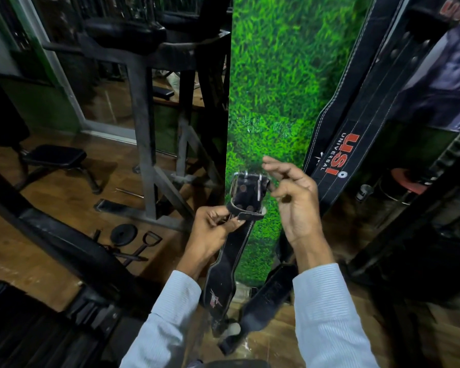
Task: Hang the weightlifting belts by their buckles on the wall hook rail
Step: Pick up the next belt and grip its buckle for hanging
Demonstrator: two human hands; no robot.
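Note:
My left hand grips a worn black leather belt just below its metal buckle, which points up in front of the grass-print wall. The strap hangs down from my hand toward the floor. My right hand is at the buckle's right edge, thumb and a finger pinching it while the other fingers stay loosely raised. A second black belt with red USI lettering hangs on the wall at the right, its top out of frame. No hook rail is in sight.
A steel gym machine frame stands left of the wall. A black bench, a weight plate and cable handles lie on the wooden floor. Another black belt trails below my right wrist. A rack crowds the right side.

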